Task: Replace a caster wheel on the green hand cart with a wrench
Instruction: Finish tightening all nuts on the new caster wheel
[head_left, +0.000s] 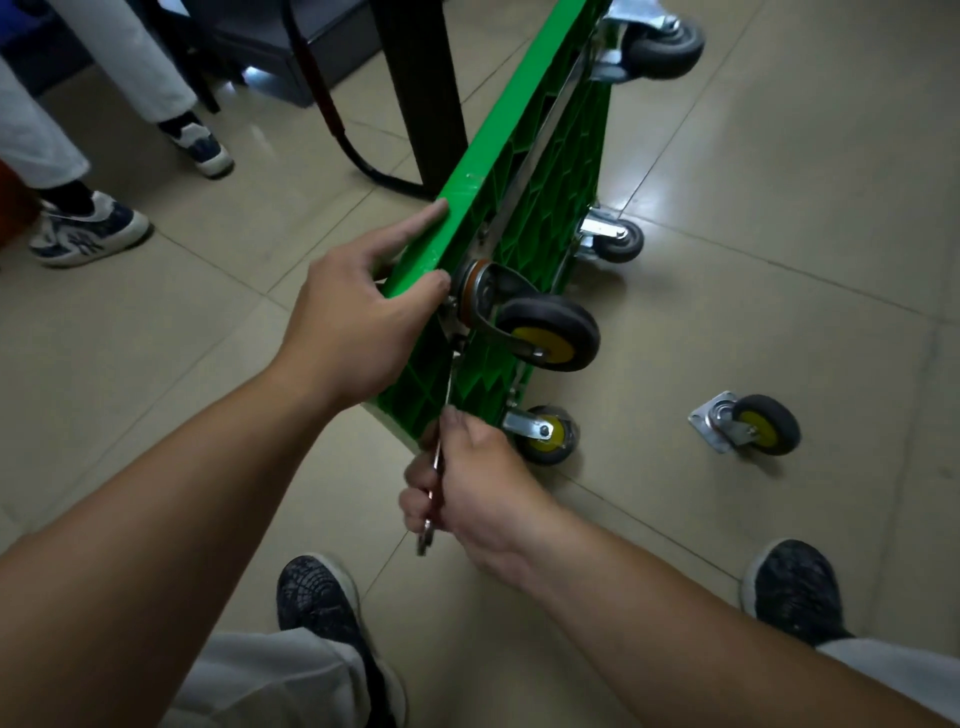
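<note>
The green hand cart (524, 208) stands on its side edge on the tiled floor, its ribbed underside facing right. My left hand (358, 322) grips its upper edge, index finger stretched along the rim, thumb near the plate of a yellow-hubbed caster wheel (545, 332). My right hand (467, 478) holds a metal wrench (439, 457) whose upper end reaches a bolt at that caster's mounting plate. A loose caster wheel (753, 423) with its plate lies on the floor to the right.
Another yellow-hubbed caster (548, 434) is at the cart's near corner, and grey casters (615, 239) (660, 47) sit further along. A black table leg (426, 93) and the cart's black handle (332, 114) stand behind. Another person's shoes (88, 228) are at left. My shoes (317, 597) (795, 587) are below.
</note>
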